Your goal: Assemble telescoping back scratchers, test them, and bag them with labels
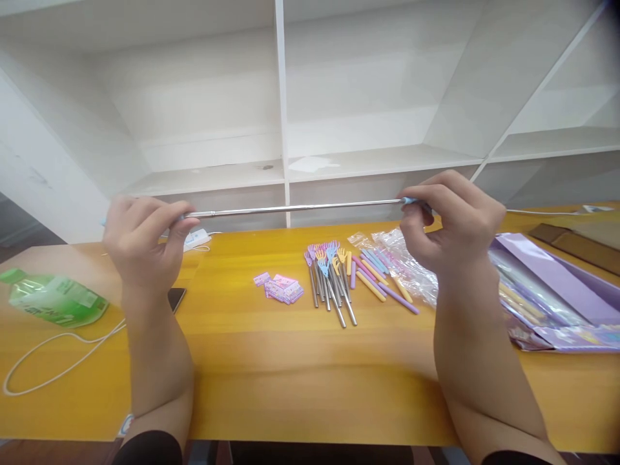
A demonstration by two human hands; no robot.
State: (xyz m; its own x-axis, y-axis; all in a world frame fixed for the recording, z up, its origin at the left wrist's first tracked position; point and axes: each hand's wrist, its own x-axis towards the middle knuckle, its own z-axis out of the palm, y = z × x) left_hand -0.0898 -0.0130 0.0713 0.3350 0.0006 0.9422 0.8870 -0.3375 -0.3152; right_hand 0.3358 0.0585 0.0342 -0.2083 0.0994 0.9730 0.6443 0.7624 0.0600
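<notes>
Thin metal rod [300, 207] spans the gap between the hands, long axis running left-right, right end slightly higher in view. Left hand [145, 236] and right hand [455, 219] are both closed, fingertips pinching it toward opposite ends, so neither is nearer; left one's a bit blurred. Claw-headed rods [323, 266] lie on the table [242, 361], lower in view, between the hands but closer to the right.

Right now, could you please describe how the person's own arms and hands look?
The left hand and right hand are bare, without gloves. The forearms are uncovered, with black sleeves at the picture's bottom edge. No watch or bracelet shows.
</notes>
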